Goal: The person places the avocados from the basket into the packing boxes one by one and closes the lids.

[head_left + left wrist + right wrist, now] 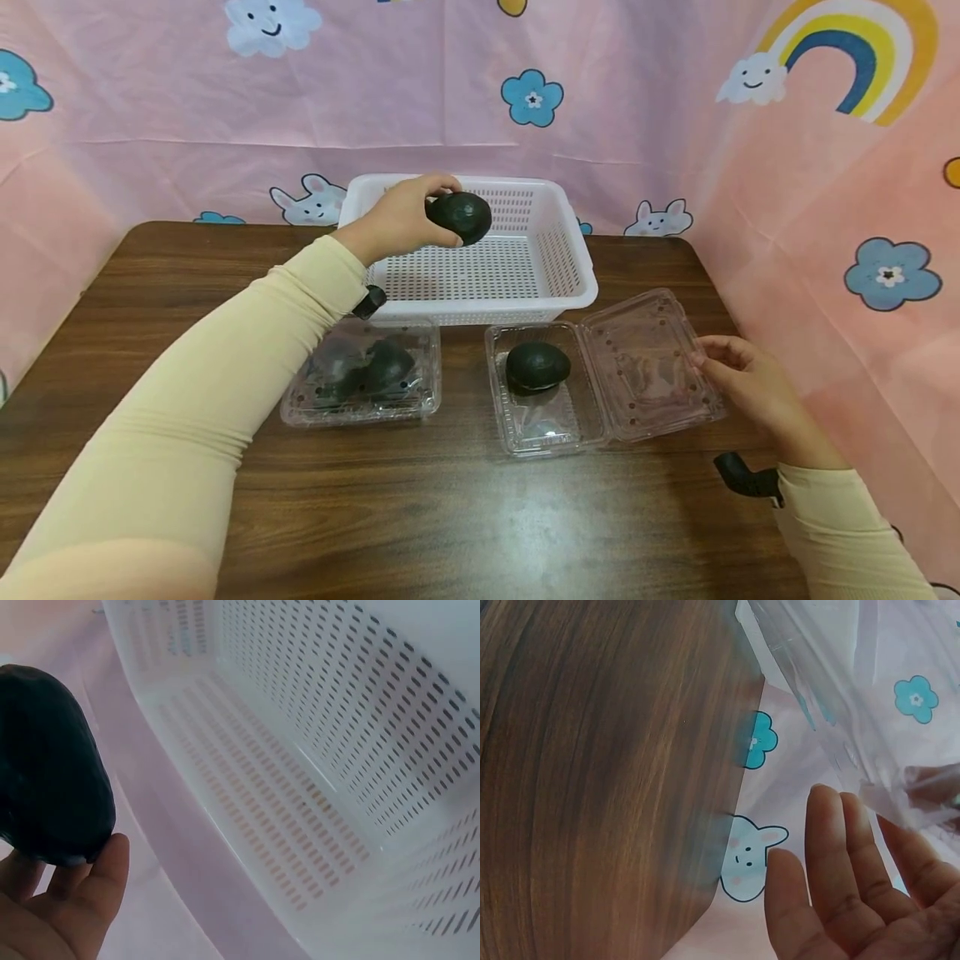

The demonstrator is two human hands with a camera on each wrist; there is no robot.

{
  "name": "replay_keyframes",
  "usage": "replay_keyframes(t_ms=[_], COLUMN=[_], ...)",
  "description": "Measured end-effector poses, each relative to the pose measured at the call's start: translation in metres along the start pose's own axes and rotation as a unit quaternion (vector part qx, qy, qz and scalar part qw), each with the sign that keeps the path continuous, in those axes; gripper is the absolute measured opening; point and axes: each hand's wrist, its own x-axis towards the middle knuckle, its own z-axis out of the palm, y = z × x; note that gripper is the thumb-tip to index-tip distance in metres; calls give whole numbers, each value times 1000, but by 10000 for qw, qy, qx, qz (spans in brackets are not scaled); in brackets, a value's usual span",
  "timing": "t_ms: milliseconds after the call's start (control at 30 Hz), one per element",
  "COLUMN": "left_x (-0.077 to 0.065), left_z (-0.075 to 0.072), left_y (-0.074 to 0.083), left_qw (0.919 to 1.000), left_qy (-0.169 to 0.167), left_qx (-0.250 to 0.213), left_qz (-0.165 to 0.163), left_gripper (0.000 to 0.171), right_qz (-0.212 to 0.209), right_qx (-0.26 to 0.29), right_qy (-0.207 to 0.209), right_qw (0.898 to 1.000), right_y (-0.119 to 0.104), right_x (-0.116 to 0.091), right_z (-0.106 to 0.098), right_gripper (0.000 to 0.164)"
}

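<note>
My left hand (405,218) grips a dark green avocado (467,217) above the white perforated basket (579,279). In the left wrist view the fingertips curl against the lower end of that avocado (52,765), beside the basket's inside. On the right, an open clear plastic clamshell (543,429) holds one avocado (537,364) in its base. Its lid (648,371) leans out to the right, and my right hand (757,396) pinches the lid's outer edge between thumb and finger. The right wrist view shows the clear lid edge (847,705) at the fingers, other fingers extended.
A closed clear clamshell (423,400) with dark avocados inside stands left of the open one, partly under my left forearm (247,358). The wooden table (360,517) ends at a printed pink cloth (420,100) behind and on both sides.
</note>
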Motion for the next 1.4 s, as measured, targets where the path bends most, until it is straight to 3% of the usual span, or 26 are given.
replay_keyframes(t_ms=[467,867,1400], left_x=[-18,-30,-47], left_z=[22,42,66], left_y=[18,28,43], left_qw=[9996,9991,9975], left_qy=[9,32,30], left_qx=[3,37,-293], left_qz=[287,416,648], left_gripper=[64,63,59], right_qz=[179,81,140], right_qx=[111,16,-100], right_qy=[51,54,92], right_qw=[9998,10000,9998], right_y=[-3,-2,-3], right_x=[-4,-3,-4], right_z=[-2,-4,-5], right_gripper=[43,39,38])
